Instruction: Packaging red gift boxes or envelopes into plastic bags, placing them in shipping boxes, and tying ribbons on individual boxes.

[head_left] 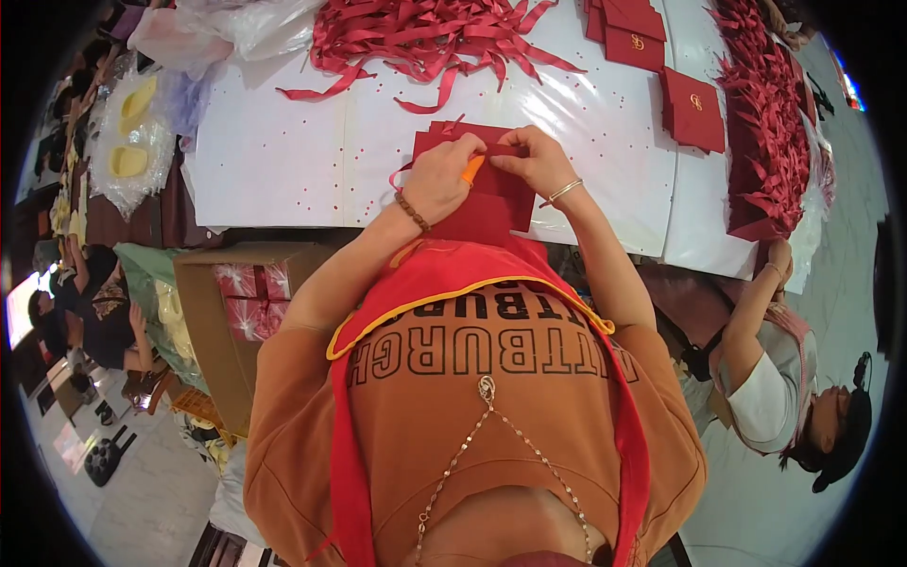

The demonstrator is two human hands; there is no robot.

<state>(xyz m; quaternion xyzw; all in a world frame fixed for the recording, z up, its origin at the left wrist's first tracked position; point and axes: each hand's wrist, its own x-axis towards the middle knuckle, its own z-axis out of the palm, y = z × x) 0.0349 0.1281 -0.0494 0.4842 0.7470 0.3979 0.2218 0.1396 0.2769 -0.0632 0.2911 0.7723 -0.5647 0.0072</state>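
Flat red paper bags (pixel 499 197) lie in a loose stack at the table's near edge, in front of my body. Over them, my left hand (pixel 442 178) is closed, with a small orange object (pixel 473 170) held against its fingers. Its exact kind is mostly hidden. My right hand (pixel 531 163) pinches at the upper part of the top bag, close to the left fingertips. What lies between the right fingertips is too small to make out. A thin red ribbon loops out beside my left wrist, and another ribbon end sticks up behind the bags.
A heap of red ribbons (pixel 416 42) lies at the table's far side. Red bags with gold emblems (pixel 694 109) are stacked to the right, beside a long box of ribbon-topped items (pixel 767 123). A cardboard box (pixel 217 331) stands at left. Another person (pixel 770 378) works at right.
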